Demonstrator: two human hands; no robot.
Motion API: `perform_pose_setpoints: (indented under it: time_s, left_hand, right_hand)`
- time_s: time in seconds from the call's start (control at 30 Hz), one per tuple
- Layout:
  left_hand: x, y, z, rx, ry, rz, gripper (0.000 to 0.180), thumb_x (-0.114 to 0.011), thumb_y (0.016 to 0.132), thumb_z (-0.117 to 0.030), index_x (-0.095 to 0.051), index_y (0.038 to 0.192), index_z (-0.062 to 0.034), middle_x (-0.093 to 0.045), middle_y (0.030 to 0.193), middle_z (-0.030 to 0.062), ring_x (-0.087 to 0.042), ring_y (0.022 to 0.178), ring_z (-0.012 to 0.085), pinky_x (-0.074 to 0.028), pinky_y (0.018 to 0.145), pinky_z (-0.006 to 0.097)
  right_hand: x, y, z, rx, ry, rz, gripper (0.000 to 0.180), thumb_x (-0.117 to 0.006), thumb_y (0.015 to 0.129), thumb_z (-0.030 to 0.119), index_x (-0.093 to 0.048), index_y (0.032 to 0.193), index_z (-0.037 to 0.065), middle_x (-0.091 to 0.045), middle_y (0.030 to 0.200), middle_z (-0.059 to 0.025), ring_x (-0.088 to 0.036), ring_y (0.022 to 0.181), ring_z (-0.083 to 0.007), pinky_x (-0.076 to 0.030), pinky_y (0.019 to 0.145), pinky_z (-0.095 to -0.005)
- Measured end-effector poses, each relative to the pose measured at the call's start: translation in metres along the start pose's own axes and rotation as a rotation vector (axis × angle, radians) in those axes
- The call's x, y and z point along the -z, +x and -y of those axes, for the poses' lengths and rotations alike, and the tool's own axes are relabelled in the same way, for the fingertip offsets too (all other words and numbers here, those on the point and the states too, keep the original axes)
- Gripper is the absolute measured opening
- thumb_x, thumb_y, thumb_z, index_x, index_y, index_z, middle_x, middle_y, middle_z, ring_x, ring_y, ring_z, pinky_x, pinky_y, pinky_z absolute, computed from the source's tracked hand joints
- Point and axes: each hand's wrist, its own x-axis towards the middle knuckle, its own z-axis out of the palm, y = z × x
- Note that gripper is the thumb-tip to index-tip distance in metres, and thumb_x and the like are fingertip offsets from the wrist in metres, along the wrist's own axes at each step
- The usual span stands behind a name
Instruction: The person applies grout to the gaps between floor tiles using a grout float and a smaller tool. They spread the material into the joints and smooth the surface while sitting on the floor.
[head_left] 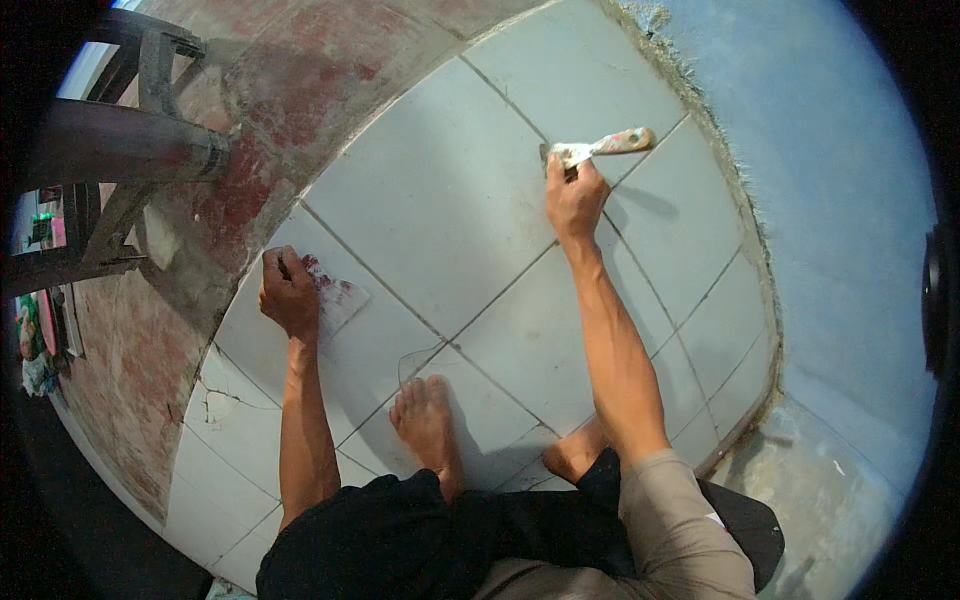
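Note:
My right hand (pixel 577 200) is raised over the pale floor tiles, its fingers pinched on the whitish, smeared blade end of a putty knife (pixel 622 141). The knife's stained handle points to the right, toward the blue wall. On the left, my left hand (pixel 288 292) is closed around a flat, whitish piece with dark red stains (pixel 340 297), which fans out to the right of the fingers. What kind of thing it is I cannot tell, and the part inside the fist is hidden.
Square tiles (pixel 430 170) with dark joints cover the floor, cracked at lower left. A worn reddish floor (pixel 270 90) lies beyond their edge, with dark wooden furniture legs (pixel 130 145) on it. The blue wall (pixel 810 130) rises at right. My bare foot (pixel 425 425) rests below the hands.

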Motion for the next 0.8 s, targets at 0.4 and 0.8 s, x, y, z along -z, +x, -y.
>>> perform_pose_setpoints:
  time_s: [0.4,0.8]
  left_hand:
    - [-0.007,-0.006,-0.009,-0.003,-0.012,-0.016,0.023,-0.057,0.1,-0.029,-0.064,0.091,-0.0088,-0.066,0.074,0.0104,-0.063,0.063,0.0303,-0.047,0.06,0.042]
    - [0.0,-0.002,-0.002,0.042,0.002,0.002,0.02,-0.058,0.1,-0.026,-0.064,0.092,-0.0095,-0.066,0.073,0.0089,-0.065,0.063,0.0291,-0.048,0.059,0.042]
  right_hand:
    - [-0.012,0.001,-0.008,0.131,-0.009,-0.182,0.023,-0.069,0.091,0.017,-0.065,0.078,-0.001,-0.065,0.063,-0.0115,-0.061,0.054,-0.0207,-0.048,0.054,-0.0393]
    - [-0.024,0.028,0.004,0.096,-0.032,-0.147,0.018,-0.068,0.09,0.017,-0.067,0.086,0.0,-0.068,0.074,-0.0162,-0.067,0.066,-0.0345,-0.051,0.061,-0.0439]
